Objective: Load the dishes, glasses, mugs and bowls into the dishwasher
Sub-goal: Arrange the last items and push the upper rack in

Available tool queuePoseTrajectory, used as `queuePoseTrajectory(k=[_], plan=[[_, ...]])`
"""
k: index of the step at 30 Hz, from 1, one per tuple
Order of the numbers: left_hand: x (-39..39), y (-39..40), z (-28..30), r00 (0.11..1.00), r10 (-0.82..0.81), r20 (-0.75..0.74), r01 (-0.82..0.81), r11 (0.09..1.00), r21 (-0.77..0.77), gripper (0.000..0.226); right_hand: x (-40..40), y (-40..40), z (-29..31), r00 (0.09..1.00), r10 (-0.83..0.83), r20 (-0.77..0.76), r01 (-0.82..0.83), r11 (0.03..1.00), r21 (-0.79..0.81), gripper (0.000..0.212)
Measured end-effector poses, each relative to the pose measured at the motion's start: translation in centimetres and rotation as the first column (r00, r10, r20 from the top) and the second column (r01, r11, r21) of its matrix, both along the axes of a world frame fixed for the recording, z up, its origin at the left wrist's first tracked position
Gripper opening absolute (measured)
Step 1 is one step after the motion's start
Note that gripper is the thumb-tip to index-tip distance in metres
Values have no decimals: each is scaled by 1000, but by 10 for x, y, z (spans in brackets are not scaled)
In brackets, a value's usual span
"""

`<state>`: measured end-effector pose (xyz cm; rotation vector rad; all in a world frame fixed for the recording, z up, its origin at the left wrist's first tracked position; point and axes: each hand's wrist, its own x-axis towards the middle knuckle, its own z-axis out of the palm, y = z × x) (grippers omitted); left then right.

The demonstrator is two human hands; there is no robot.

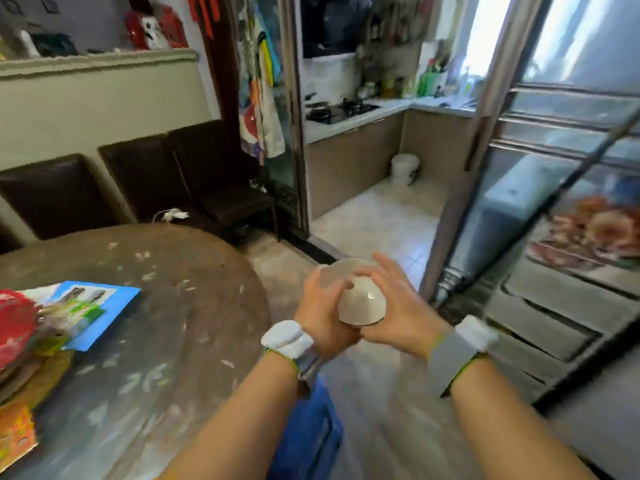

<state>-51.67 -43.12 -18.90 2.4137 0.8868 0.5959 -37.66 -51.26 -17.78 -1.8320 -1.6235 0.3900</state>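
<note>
We look down at our two bare hands, held out in front of us above the floor. Between them is a pale bowl (362,303), tipped so its rounded underside and foot face us. Our left hand (320,315) cups the bowl's left side, with the fingers curled up around its rim. Our right hand (398,306) wraps the bowl's right side, fingers bent over the top and thumb underneath. Both hands grip the bowl, which touches nothing else. Each wrist wears a grey strap with a white block on it.

To the left of our left hand sits a round brown worktop (156,341), scuffed with pale marks, and on its far left side lie a blue booklet (100,311) and other colourful papers. Below our hands, near the left forearm, is something blue (308,438), too blurred to name. Beyond our hands, an open doorway shows a kitchen with a gas hob (341,109) and a white bucket (404,168) on the tiled floor. To the right of our right hand stands a grey cabinet with drawers (540,317).
</note>
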Motion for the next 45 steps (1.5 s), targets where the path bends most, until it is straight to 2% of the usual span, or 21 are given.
queuePoseTrajectory(k=[3, 5, 6, 7, 8, 9, 11, 13, 14, 18, 19, 22, 25, 26, 29, 32, 34, 36, 39, 42, 45], plan=[[104, -78, 0, 990, -68, 127, 95, 971, -220, 74, 86, -102, 13, 924, -185, -333, 215, 975, 55, 77], [188, -160, 5, 961, -195, 194, 242, 935, -259, 68, 144, -196, 14, 718, -347, -603, 499, 861, 99, 57], [196, -164, 5, 958, -200, 206, 254, 924, -284, 67, 150, -200, 12, 630, -340, -698, 551, 829, 94, 46], [239, -214, 7, 928, -306, 214, 361, 881, -306, 66, 178, -258, 11, 520, -416, -746, 689, 720, 79, 37], [277, -267, 7, 890, -395, 228, 453, 824, -342, 65, 201, -314, 5, 392, -425, -816, 781, 622, 51, 36], [282, -274, 8, 887, -404, 222, 461, 803, -378, 64, 205, -319, 2, 304, -352, -885, 785, 620, 23, 39], [334, -364, 8, 795, -555, 243, 603, 685, -409, 66, 229, -410, -8, 105, -281, -954, 868, 494, -50, 48], [357, -404, 6, 750, -604, 268, 659, 648, -382, 74, 236, -450, -12, 24, -159, -987, 873, 484, -57, 57], [374, -436, 5, 711, -658, 248, 698, 616, -366, 79, 243, -482, -18, -20, -150, -988, 912, 403, -80, 60], [432, -544, -15, 526, -831, 180, 823, 445, -352, 89, 267, -589, -47, -126, -42, -991, 976, 174, -132, 62], [436, -550, -17, 523, -832, 183, 826, 442, -351, 87, 269, -594, -49, -137, -27, -990, 976, 167, -139, 67], [486, -641, -40, 356, -919, 170, 862, 252, -440, 75, 303, -676, -66, -137, -4, -991, 990, -30, -137, 83], [526, -705, -53, 185, -966, 181, 861, 71, -504, 72, 325, -735, -73, -159, 20, -987, 968, -196, -160, 85], [528, -708, -52, 180, -968, 172, 858, 69, -509, 73, 325, -736, -71, -173, 34, -984, 960, -216, -176, 87], [560, -791, -63, 37, -988, 150, 809, -59, -584, 80, 344, -806, -83, -218, 93, -971, 891, -388, -237, 87], [565, -857, -77, -93, -988, 124, 717, -153, -680, 81, 335, -861, -101, -274, 205, -940, 812, -475, -340, 71], [561, -883, -86, -152, -979, 136, 595, -201, -778, 74, 321, -885, -114, -265, 301, -916, 757, -523, -391, 59], [555, -942, -113, -278, -950, 142, 467, -263, -844, 69, 299, -934, -145, -249, 394, -885, 680, -579, -449, 56], [556, -991, -155, -370, -922, 113, 394, -266, -880, 80, 288, -968, -185, -192, 471, -861, 661, -586, -468, 65], [563, -1036, -182, -425, -904, 47, 353, -213, -911, 94, 289, -1003, -216, -232, 480, -846, 654, -568, -501, 72], [570, -1075, -198, -522, -853, -14, 311, -176, -934, 99, 290, -1032, -222, -271, 390, -880, 620, -629, -469, 47]])
